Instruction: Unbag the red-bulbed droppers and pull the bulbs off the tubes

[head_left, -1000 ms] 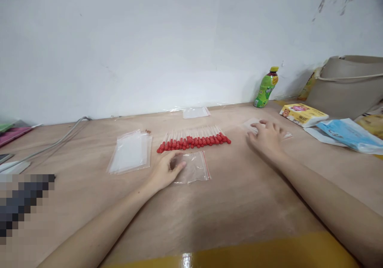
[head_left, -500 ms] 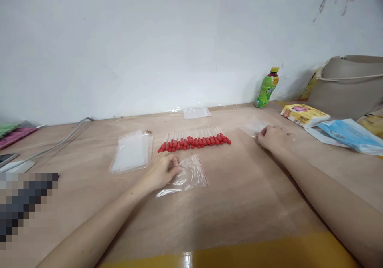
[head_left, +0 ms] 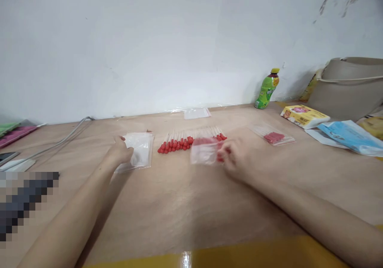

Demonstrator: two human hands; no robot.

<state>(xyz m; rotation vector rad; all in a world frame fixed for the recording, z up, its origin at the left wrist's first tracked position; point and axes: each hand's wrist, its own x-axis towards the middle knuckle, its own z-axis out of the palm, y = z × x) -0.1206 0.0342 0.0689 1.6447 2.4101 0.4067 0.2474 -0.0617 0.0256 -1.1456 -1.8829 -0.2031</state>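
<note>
My left hand (head_left: 121, 150) is at the stack of clear bags with white inserts (head_left: 140, 150), its thumb and fingers apart at the stack's left side. My right hand (head_left: 231, 154), blurred by motion, has its fingers closed on the edge of a clear bag (head_left: 205, 152). That bag hangs over part of a row of red-tipped sticks (head_left: 175, 143). To the right lies another clear bag (head_left: 274, 136) with red contents.
A green bottle (head_left: 267, 89) stands by the wall. Right of it are a yellow pack (head_left: 305, 115), a blue packet (head_left: 353, 136) and a grey bin (head_left: 350, 92). One flat bag (head_left: 196, 113) lies at the back; a cable (head_left: 60, 142) runs left.
My left hand has moved left from the front bag to the stack. My right hand has come back toward the middle with a bag, leaving the bag with red contents in view.
</note>
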